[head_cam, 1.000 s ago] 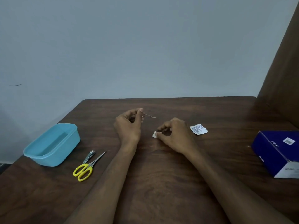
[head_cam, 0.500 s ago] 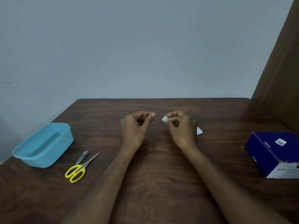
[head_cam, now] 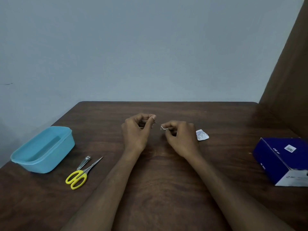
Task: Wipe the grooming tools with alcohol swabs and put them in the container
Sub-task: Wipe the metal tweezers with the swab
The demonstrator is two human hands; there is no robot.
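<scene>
My left hand (head_cam: 138,130) pinches thin metal tweezers (head_cam: 155,123) between thumb and fingers, tips pointing right. My right hand (head_cam: 180,137) pinches a small white alcohol swab (head_cam: 163,128) just right of the tweezers' tip, touching it or nearly so. A light blue plastic container (head_cam: 42,149) stands open at the left. Between it and my left forearm lie a metal nail clipper (head_cam: 84,162) and yellow-handled scissors (head_cam: 81,174) side by side on the brown wooden table (head_cam: 158,189).
A torn white swab wrapper (head_cam: 202,135) lies just right of my right hand. A dark blue box (head_cam: 281,161) sits at the table's right edge. A brown panel rises at the right; a pale wall stands behind the table.
My right hand lifted the swab off the table and brought it up to the tweezers' tip. My left hand turned slightly, keeping its hold on the tweezers.
</scene>
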